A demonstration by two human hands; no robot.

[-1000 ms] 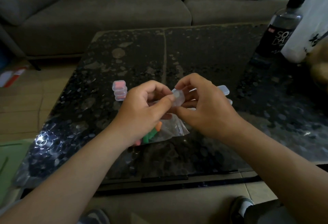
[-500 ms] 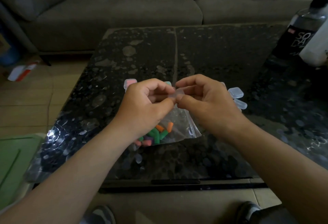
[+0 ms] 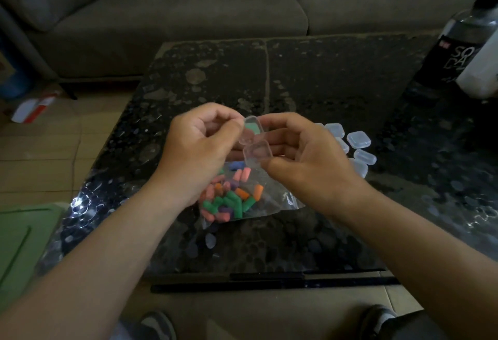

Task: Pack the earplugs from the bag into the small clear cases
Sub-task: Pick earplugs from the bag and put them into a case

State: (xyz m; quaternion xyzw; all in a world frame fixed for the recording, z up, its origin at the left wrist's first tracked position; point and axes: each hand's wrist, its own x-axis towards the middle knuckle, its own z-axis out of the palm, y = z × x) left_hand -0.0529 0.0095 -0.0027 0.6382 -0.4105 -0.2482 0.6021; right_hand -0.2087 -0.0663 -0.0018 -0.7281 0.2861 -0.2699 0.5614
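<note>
Since half a second ago the small clear hinged plastic case [image 3: 256, 151] is no longer being pinched closed: it is now standing open, its two halves spread apart above the bag. The left hand [image 3: 199, 148] is pinching the upper half in its grip, and the right hand [image 3: 304, 161] is gripping the lower half between thumb and fingers. Something green is showing through the upper half; whether it is lying inside I cannot tell.

To do this step well, the right hand should probably be keeping the lower half level and mouth-up while the left lets go and reaches down.

The clear zip bag [image 3: 272, 199] of coloured foam earplugs [image 3: 229, 199] is lying on the dark speckled worktop [image 3: 323, 75], directly beneath the hands. The empty clear cases [image 3: 358, 140] are sitting just beside the right hand, so a wide sweep that way is risking a scatter. The dark plastic bottle [image 3: 458, 51] is standing well apart, and the near edge is lying close behind the bag.
</note>
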